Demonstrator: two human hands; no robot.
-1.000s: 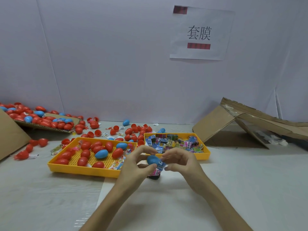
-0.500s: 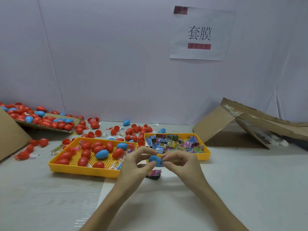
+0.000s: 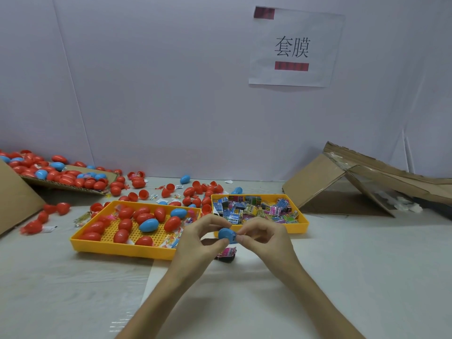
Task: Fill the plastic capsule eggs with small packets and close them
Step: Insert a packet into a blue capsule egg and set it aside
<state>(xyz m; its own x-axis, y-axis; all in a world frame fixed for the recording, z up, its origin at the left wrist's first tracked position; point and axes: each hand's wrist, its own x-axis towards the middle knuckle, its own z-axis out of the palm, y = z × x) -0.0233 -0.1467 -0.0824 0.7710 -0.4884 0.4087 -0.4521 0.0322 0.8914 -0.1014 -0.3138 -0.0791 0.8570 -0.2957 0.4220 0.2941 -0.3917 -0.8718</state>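
A blue capsule egg half (image 3: 225, 234) is pinched between the thumb and fingers of my left hand (image 3: 198, 243), above the table in front of the trays. My right hand (image 3: 265, 238) pinches a small blue packet (image 3: 234, 237) at the egg's open side, partly inside it. A pink and black packet (image 3: 227, 253) lies on the table just below my hands. The yellow tray (image 3: 303, 225) behind them holds several small packets. The left yellow tray (image 3: 117, 247) holds several red and blue eggs.
Loose red and blue eggs (image 3: 117, 189) are scattered behind the trays and piled on a cardboard sheet (image 3: 61, 185) at the back left. A collapsed cardboard box (image 3: 354, 182) stands at the right. A white wall with a paper sign (image 3: 293, 47) closes the back.
The packet that hung below the blue egg half has been pushed further into it. Both hands have risen slightly and moved closer together.
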